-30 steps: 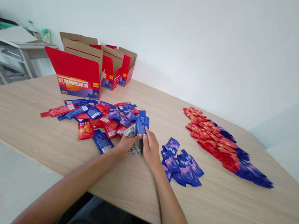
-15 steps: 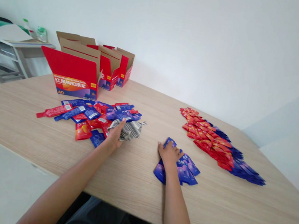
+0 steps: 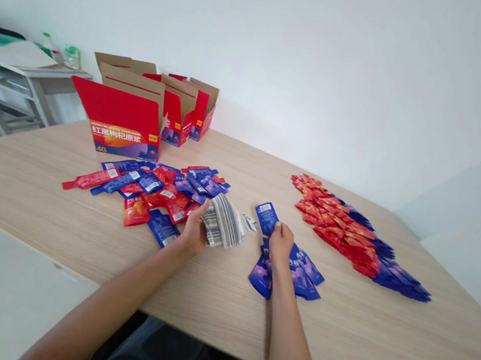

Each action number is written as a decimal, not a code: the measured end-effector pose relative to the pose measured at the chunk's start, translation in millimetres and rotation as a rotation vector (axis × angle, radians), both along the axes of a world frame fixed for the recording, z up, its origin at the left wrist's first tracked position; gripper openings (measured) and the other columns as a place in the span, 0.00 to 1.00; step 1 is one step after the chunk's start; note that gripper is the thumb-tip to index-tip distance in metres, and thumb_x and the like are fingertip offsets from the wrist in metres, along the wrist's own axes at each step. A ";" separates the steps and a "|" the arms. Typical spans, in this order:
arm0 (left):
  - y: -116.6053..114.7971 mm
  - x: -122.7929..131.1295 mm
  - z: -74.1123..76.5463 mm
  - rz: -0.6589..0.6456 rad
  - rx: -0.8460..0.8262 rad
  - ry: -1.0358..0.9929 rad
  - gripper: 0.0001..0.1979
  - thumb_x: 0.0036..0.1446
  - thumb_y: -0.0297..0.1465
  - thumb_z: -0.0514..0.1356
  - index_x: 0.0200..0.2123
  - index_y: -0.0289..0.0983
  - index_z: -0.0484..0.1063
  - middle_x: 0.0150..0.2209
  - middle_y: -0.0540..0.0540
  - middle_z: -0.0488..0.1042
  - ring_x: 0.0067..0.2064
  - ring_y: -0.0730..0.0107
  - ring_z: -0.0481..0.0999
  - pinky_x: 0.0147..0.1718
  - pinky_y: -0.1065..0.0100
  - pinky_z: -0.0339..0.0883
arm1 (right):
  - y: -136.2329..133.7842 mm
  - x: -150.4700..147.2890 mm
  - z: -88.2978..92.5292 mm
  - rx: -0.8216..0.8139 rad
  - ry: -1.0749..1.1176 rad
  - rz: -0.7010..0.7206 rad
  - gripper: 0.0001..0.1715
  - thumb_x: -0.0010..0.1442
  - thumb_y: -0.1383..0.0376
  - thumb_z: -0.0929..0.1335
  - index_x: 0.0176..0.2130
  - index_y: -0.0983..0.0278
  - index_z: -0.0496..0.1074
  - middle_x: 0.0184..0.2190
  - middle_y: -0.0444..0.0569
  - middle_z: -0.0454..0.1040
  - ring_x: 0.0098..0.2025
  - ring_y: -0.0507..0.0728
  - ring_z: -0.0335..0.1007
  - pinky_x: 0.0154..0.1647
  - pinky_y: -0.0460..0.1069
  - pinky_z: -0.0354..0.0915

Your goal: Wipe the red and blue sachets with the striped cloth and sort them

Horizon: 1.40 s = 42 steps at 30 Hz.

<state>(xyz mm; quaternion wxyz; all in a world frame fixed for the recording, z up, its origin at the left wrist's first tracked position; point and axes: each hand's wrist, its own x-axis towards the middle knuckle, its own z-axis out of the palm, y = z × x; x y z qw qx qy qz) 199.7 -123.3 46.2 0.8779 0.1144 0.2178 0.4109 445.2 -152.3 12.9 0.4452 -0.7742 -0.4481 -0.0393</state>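
My left hand [image 3: 195, 231] is closed on a grey-and-white striped cloth [image 3: 226, 224], held just right of a loose heap of red and blue sachets [image 3: 169, 192]. In my right hand [image 3: 281, 243] is one blue sachet [image 3: 266, 217], gripped at one end with its white label facing up. Beneath that hand, several blue sachets [image 3: 302, 276] lie fanned out on the table, partly hidden by my wrist.
Red cardboard boxes [image 3: 125, 124] with raised flaps stand at the back left. Along the right lie overlapping rows of red sachets [image 3: 343, 228] and blue sachets [image 3: 399, 277]. A grey side table [image 3: 32, 71] is beyond the wooden table's [image 3: 211, 298] left end.
My left hand has moved right with the cloth, away from the heap. My right hand has lifted a blue sachet off the fanned ones, where it rested before.
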 end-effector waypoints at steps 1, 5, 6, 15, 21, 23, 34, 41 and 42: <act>-0.3 0.0 0.0 -0.011 0.007 -0.015 0.28 0.63 0.49 0.56 0.54 0.33 0.74 0.43 0.35 0.82 0.46 0.46 0.82 0.49 0.46 0.73 | 0.9 -6.7 2.5 0.060 0.008 0.034 0.31 0.71 0.51 0.52 0.32 0.64 0.70 0.26 0.50 0.72 0.31 0.57 0.68 0.33 0.50 0.62; 0.1 2.0 -2.2 -0.017 0.034 -0.062 0.33 0.63 0.54 0.51 0.56 0.33 0.73 0.44 0.35 0.82 0.47 0.48 0.81 0.50 0.48 0.72 | -1.5 -54.2 7.4 0.237 -0.006 0.201 0.29 0.73 0.51 0.53 0.43 0.65 0.72 0.34 0.50 0.77 0.36 0.57 0.71 0.38 0.50 0.67; 0.6 2.3 -2.8 -0.014 0.042 -0.081 0.34 0.63 0.55 0.51 0.55 0.33 0.73 0.44 0.36 0.81 0.46 0.49 0.81 0.48 0.50 0.73 | -3.5 -68.0 7.2 0.256 -0.026 0.257 0.27 0.73 0.51 0.55 0.44 0.64 0.73 0.37 0.51 0.78 0.39 0.57 0.72 0.42 0.51 0.68; -3.5 5.0 -5.2 -0.057 0.057 -0.066 0.35 0.60 0.60 0.52 0.49 0.36 0.76 0.35 0.40 0.80 0.30 0.62 0.78 0.24 0.66 0.70 | -15.3 -107.9 2.8 0.192 -0.590 0.760 0.31 0.71 0.64 0.61 0.71 0.61 0.55 0.69 0.61 0.60 0.70 0.66 0.55 0.67 0.67 0.58; -4.6 5.3 -1.2 -0.024 0.064 -0.049 0.40 0.60 0.62 0.45 0.54 0.36 0.74 0.42 0.38 0.81 0.44 0.52 0.81 0.44 0.56 0.75 | -10.9 -102.4 -3.3 0.135 -0.568 0.893 0.43 0.71 0.70 0.57 0.74 0.60 0.28 0.74 0.58 0.48 0.75 0.63 0.44 0.70 0.67 0.57; 1.0 -0.3 1.6 0.016 0.061 -0.059 0.44 0.59 0.64 0.43 0.55 0.35 0.74 0.43 0.37 0.81 0.45 0.50 0.81 0.45 0.55 0.75 | -10.8 -104.8 -3.6 0.148 -0.575 0.946 0.44 0.70 0.74 0.56 0.75 0.58 0.29 0.73 0.57 0.51 0.74 0.61 0.46 0.70 0.66 0.58; -13.6 7.7 2.4 -0.074 0.106 -0.075 0.38 0.64 0.58 0.45 0.55 0.34 0.75 0.43 0.37 0.82 0.48 0.50 0.80 0.49 0.55 0.73 | -15.9 -110.1 -4.5 0.177 -0.381 0.707 0.42 0.73 0.61 0.61 0.75 0.55 0.34 0.75 0.57 0.44 0.74 0.64 0.44 0.70 0.67 0.56; -6.8 5.4 0.2 -0.049 0.077 -0.119 0.45 0.58 0.66 0.42 0.55 0.36 0.75 0.45 0.36 0.81 0.49 0.49 0.79 0.47 0.55 0.73 | -11.1 -105.6 -6.8 0.188 -0.499 0.847 0.43 0.73 0.72 0.58 0.74 0.51 0.30 0.75 0.52 0.45 0.74 0.61 0.46 0.70 0.65 0.58; -4.9 3.6 1.1 -0.041 0.078 -0.120 0.46 0.56 0.67 0.43 0.54 0.36 0.75 0.45 0.36 0.81 0.49 0.48 0.79 0.46 0.55 0.73 | -11.1 -105.6 -5.3 0.194 -0.516 0.866 0.44 0.72 0.72 0.58 0.74 0.51 0.30 0.75 0.52 0.45 0.74 0.61 0.47 0.69 0.65 0.59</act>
